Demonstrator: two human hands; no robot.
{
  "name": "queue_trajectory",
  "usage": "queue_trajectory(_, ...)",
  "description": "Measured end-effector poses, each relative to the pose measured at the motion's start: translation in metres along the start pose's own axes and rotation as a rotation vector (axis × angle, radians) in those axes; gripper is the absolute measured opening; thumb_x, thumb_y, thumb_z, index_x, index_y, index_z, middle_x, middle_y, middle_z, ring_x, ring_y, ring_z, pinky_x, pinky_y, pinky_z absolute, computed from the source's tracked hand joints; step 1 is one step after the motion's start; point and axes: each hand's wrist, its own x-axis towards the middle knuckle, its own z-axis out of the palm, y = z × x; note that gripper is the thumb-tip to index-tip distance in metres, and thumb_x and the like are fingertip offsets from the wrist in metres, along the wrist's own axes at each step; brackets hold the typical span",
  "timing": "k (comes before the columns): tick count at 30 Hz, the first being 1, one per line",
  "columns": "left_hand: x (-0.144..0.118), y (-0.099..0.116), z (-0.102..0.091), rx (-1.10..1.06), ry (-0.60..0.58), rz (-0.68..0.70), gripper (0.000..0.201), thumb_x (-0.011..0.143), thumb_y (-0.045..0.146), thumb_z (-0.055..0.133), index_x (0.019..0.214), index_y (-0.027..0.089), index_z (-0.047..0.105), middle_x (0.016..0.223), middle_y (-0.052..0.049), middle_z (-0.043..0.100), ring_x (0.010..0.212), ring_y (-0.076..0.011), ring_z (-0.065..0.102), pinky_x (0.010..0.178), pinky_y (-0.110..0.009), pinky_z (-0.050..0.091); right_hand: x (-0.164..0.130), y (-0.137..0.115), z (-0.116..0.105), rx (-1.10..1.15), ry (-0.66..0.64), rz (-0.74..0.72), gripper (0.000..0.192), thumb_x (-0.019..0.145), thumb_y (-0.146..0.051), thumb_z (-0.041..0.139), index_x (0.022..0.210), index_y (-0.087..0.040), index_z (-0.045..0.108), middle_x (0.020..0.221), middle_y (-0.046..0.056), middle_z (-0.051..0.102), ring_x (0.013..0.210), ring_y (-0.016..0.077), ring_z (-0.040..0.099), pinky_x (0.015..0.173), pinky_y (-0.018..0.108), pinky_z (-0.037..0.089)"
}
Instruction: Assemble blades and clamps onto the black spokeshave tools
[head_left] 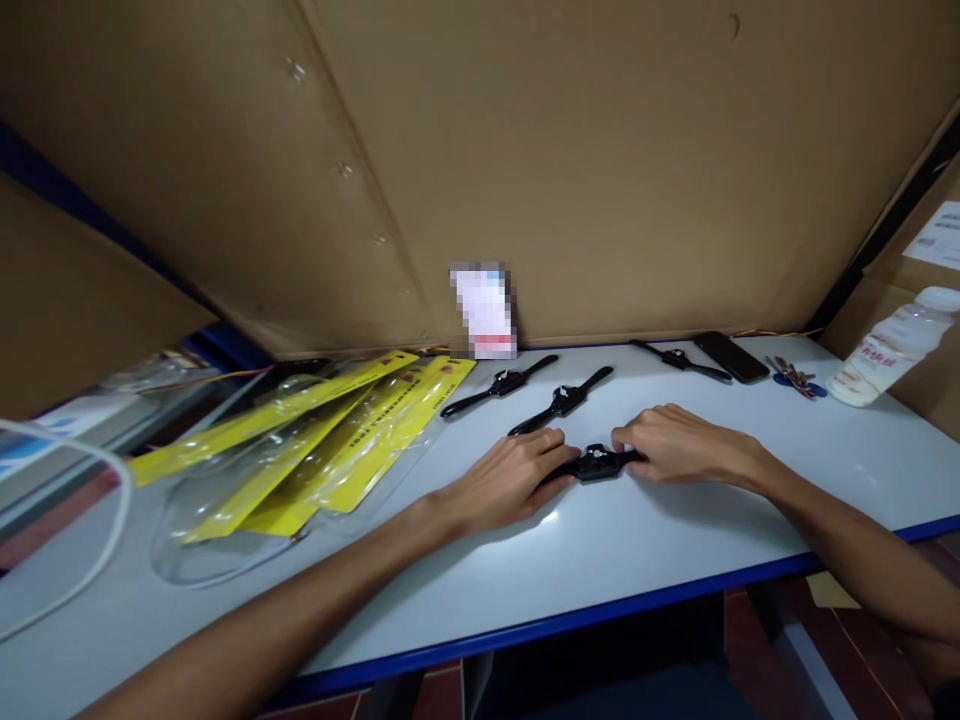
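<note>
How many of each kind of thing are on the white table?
Black two-handled tools: 4, one held by the left hand and right hand at, others at
Yellow-card clear packages: about 3, overlapping, hard to count
Black phone: 1
Bunch of keys: 1
White bottle: 1
Total: about 10

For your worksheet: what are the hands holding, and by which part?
A black tool on the table: left hand and right hand each grip one end handle.
</note>
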Motion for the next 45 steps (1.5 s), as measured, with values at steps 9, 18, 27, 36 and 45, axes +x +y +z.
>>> queue_trajectory(9,0.0008,0.0007,-0.0010,0.145,-0.001,0.032,0.032,0.105,0.031,0.043,0.130,0.016,0.058,0.104,-0.009,0.064,0.088,-0.0225,0.066,0.077,-0.038,0.057,0.0027,-0.0008,0.0010,-0.009,0.035,-0.065,0.012,0.085,-0.013,0.054,0.082,-0.017,0.065,0.089,0.006,0.068,0.066,0.0156,0.053,0.058,0.032,0.024)
queue_trajectory(18,0.0007,-0.0015,-0.0012,0.101,-0.011,0.023,0.038,0.105,0.038,0.047,0.135,0.015,0.053,0.106,-0.009,0.064,0.093,-0.0246,0.066,0.080,-0.040,0.057,0.0028,-0.0059,-0.0017,0.064,0.025,-0.060,0.014,0.086,-0.012,0.051,0.090,-0.017,0.064,0.092,0.007,0.070,0.071,0.0173,0.056,0.059,0.031,0.028)
queue_trajectory(27,0.0000,-0.0017,0.0010,0.072,-0.004,0.017,0.043,0.105,0.040,0.047,0.140,0.016,0.047,0.110,-0.010,0.065,0.097,-0.0248,0.067,0.084,-0.040,0.056,0.0037,-0.0076,-0.0032,0.071,0.021,-0.053,0.024,0.087,-0.009,0.053,0.105,-0.018,0.067,0.098,0.007,0.070,0.078,0.0198,0.062,0.064,0.031,0.032)
queue_trajectory(36,-0.0006,-0.0036,0.0026,0.024,0.034,0.034,0.041,0.106,0.042,0.042,0.138,0.016,0.049,0.106,-0.009,0.065,0.094,-0.0246,0.067,0.081,-0.040,0.056,0.0041,-0.0081,-0.0028,0.071,0.022,-0.048,0.022,0.088,-0.010,0.054,0.102,-0.018,0.068,0.098,0.007,0.070,0.078,0.0194,0.061,0.064,0.031,0.031)
queue_trajectory(45,-0.0007,-0.0010,0.0026,0.055,0.049,0.016,0.039,0.106,0.043,0.044,0.134,0.016,0.050,0.105,-0.009,0.067,0.093,-0.0247,0.068,0.077,-0.039,0.056,0.0024,-0.0071,-0.0030,0.112,0.129,-0.056,0.011,0.092,-0.017,0.056,0.096,-0.018,0.067,0.096,0.006,0.069,0.075,0.0179,0.058,0.063,0.031,0.030)
